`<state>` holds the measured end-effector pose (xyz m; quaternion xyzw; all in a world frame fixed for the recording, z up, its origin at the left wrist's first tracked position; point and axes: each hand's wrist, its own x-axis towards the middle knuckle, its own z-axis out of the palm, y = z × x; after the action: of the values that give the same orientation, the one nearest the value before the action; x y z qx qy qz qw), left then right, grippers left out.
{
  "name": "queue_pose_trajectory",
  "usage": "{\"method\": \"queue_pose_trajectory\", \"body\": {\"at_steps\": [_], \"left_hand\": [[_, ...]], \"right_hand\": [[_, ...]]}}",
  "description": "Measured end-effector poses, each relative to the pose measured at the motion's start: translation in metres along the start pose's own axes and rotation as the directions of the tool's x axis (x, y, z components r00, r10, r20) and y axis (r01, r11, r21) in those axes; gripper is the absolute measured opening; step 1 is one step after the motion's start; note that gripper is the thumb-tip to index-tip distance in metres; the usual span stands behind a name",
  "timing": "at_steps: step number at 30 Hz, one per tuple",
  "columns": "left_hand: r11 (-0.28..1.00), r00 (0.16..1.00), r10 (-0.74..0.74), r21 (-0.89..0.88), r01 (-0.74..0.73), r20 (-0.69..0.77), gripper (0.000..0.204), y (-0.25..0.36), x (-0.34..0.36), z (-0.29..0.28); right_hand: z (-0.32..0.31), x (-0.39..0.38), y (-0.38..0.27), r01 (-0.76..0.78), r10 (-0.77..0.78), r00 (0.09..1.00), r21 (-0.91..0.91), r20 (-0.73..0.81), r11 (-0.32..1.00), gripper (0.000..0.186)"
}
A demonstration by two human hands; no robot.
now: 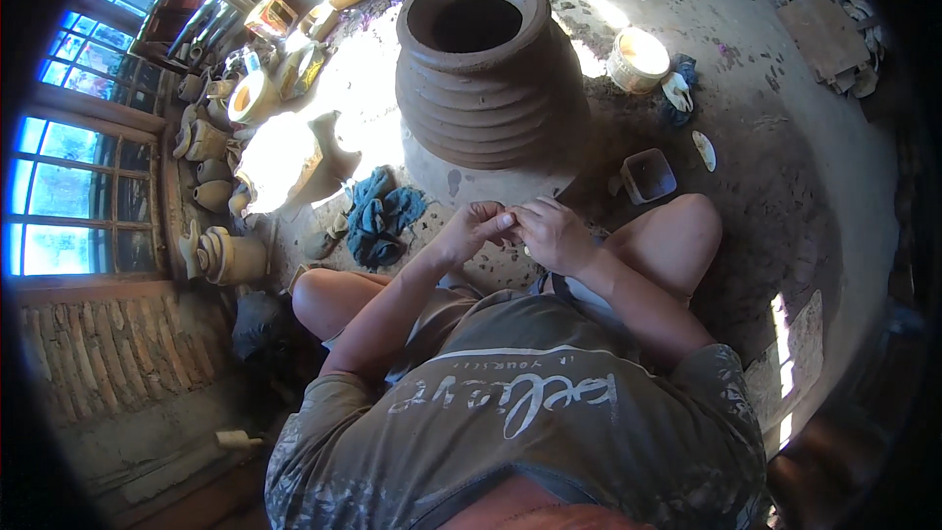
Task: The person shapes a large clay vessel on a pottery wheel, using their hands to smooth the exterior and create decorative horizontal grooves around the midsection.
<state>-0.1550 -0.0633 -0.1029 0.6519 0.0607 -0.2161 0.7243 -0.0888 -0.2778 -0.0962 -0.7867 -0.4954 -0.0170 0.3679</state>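
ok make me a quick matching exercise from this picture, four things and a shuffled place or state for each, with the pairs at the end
Things
1. large clay pot
2. crumpled cloth
3. rectangular tub
4. left hand and right hand

Places and states
A. just beyond the right knee
B. brought together at the fingers
C. upright, with ridges around its body
D. blue-green, lying to the left of the pot

Pairs: 1-C, 2-D, 3-A, 4-B
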Motion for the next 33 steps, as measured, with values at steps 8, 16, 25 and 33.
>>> {"method": "queue_pose_trajectory", "body": {"at_steps": [8, 16, 25, 33], "left_hand": [[0.970, 0.996, -0.079, 0.227, 0.088, -0.047, 0.038, 0.023, -0.003, 0.014], [0.966, 0.990, -0.140, 0.222, 0.132, 0.022, 0.033, 0.001, 0.006, 0.009], [0.658, 0.884, 0.238, 0.736, 0.158, -0.402, 0.043, -0.026, 0.020, -0.020], [0.338, 0.915, 0.097, 0.877, 0.340, -0.392, 0.086, -0.011, 0.024, 0.019]], "right_hand": [[-0.009, 0.000, -0.003, -0.126, 0.139, 0.987, 0.161, -0.075, 0.979, 0.023], [-0.020, -0.004, 0.002, -0.195, 0.181, 0.980, 0.260, 0.077, 0.946, 0.023], [-0.065, 0.022, -0.016, -0.342, 0.421, 0.865, 0.294, -0.271, 0.892, 0.018], [-0.081, 0.089, -0.024, -0.151, 0.179, 0.862, 0.096, -0.474, 0.984, 0.010]]}}
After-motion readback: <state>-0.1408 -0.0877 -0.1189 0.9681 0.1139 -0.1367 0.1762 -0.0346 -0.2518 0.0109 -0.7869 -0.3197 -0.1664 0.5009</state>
